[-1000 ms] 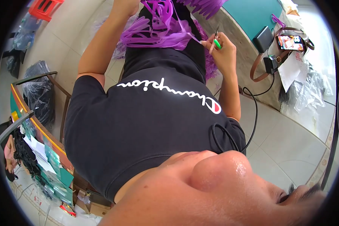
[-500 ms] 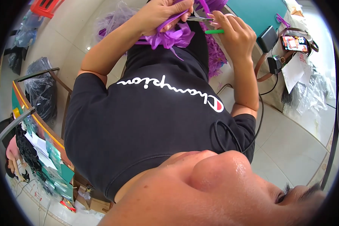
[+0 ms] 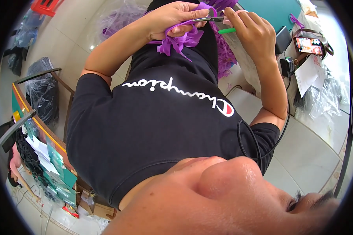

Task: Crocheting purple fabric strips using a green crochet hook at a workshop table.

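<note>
My left hand (image 3: pixel 170 18) is closed on a bunch of purple ribbon (image 3: pixel 184 43), whose loose ends dangle over my lap. A strand loops up past its fingertips. In my right hand (image 3: pixel 257 33) is a pair of scissors (image 3: pixel 210 18) with pale pink handles. The metal blades point left and lie against the ribbon by my left fingers; I cannot tell whether they are parted. A slim green stick-like thing (image 3: pixel 226 30) juts out from under the right-hand fingers, its kind unclear.
More purple strips (image 3: pixel 225 64) hang beside my right leg. A clear bag of purple material (image 3: pixel 121 21) lies beyond my left arm. On the right are a phone (image 3: pixel 309 46), a black box (image 3: pixel 282 40) and a cable. A person in pink (image 3: pixel 15 162) is at the far left.
My right hand and elbow have shifted to the right, and the scissors now overlap my left fingertips. The ribbon in my left hand has bunched differently and hangs narrower.
</note>
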The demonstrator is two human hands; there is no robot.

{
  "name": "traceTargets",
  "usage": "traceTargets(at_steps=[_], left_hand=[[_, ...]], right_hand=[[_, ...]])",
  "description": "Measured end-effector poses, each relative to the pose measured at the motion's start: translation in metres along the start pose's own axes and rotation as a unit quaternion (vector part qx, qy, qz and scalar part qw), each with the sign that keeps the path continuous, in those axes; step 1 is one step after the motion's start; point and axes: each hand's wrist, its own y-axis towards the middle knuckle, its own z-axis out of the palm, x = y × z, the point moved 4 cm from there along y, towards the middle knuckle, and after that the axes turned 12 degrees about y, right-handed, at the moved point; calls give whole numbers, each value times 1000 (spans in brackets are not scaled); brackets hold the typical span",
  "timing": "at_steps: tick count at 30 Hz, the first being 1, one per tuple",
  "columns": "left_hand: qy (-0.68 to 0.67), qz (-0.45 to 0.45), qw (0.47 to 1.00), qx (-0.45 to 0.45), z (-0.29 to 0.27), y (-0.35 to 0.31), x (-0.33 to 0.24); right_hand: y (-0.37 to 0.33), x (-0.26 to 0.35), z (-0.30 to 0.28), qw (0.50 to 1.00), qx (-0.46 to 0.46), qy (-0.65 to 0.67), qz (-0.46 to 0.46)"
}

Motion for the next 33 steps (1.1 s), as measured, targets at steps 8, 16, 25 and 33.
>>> traceTargets(at_steps=[8,16,25,33], left_hand=[[-41,-15,997,58,0,2,7],[-35,-35,997,55,2,3,9],[-62,-42,995,70,4,4,12],[-1,12,1000,24,-2,3,8]], right_hand=[[1,2,-1,1000,-2,10,-4],[3,7,-3,1000,-5,2,-10],[14,16,-10,999,-4,-21,-27],[-6,-1,-2,999,-24,-36,2]])
